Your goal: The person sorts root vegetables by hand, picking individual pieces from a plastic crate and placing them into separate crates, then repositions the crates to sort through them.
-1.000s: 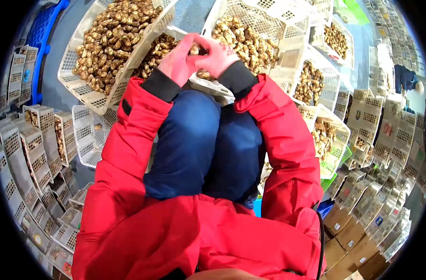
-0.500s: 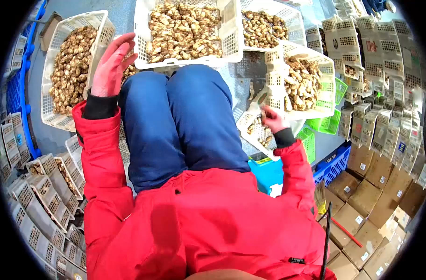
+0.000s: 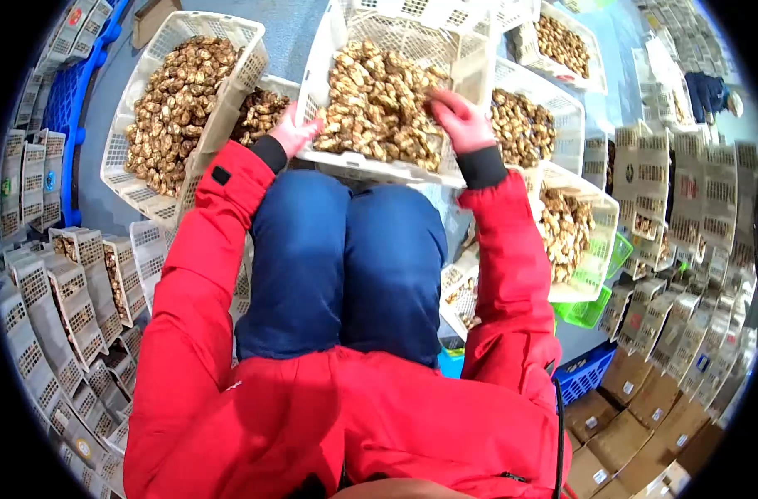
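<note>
In front of my knees is a white plastic crate (image 3: 479, 71) holding a heap of knobbly brown-and-cream bulbs (image 3: 379, 108). My left hand (image 3: 294, 131) lies at the crate's near left side, its fingers stretched toward the bulbs across the rim. Inside the right side of the crate, my right hand (image 3: 464, 122) has its fingers extended and reaches to the edge of the heap. Neither hand shows a bulb lifted in it. Its fingertips are partly lost against the pile.
More white crates of bulbs stand around: one to the left (image 3: 179, 125), one to the right (image 3: 566, 233). A small white basket (image 3: 460, 291) sits beside my right knee. Green baskets (image 3: 587, 309), a blue crate (image 3: 585, 374) and cardboard boxes (image 3: 624, 437) lie farther right.
My right hand has left the small white basket and moved up into the middle crate. My left hand has shifted right and lowered onto that crate's near left side. The view has shifted.
</note>
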The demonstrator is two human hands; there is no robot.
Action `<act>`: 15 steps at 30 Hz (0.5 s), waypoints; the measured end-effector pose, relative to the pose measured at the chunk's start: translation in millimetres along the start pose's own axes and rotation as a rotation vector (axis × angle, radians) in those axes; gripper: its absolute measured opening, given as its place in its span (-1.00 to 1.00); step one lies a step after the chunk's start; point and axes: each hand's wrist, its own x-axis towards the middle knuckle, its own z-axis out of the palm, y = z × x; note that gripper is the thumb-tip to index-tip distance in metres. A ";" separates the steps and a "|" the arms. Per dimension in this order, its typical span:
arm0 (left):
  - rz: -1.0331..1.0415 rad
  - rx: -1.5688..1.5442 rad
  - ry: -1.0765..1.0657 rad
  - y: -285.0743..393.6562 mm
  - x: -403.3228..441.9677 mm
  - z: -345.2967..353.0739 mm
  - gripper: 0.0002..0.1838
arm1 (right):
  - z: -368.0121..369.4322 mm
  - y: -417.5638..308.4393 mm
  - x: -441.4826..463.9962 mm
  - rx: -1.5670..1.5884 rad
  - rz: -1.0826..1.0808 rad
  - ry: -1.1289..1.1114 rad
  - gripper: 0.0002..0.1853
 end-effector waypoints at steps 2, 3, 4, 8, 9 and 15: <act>-0.021 0.081 0.067 -17.1 2.1 -1.3 -0.57 | 29.9 -23.4 73.3 -0.559 0.107 -0.013 -0.67; -0.019 0.125 0.101 -27.9 5.9 -2.3 -0.60 | 37.6 17.3 115.9 -0.680 -0.014 -0.004 -0.60; 0.055 0.186 0.152 -30.2 5.3 -0.4 -0.63 | 47.8 40.6 150.6 -0.815 -0.054 -0.084 -0.62; 0.012 0.118 0.161 -17.8 0.0 1.6 -0.64 | 98.8 112.9 232.5 -1.286 -0.152 -0.320 -0.68; 0.026 0.100 0.167 -20.6 -0.4 2.4 -0.62 | 107.7 100.3 226.2 -1.385 -0.185 -0.356 -0.72; 0.031 0.003 0.176 -23.9 -1.9 5.3 -0.58 | 107.6 116.1 243.6 -0.950 0.019 -0.287 -0.75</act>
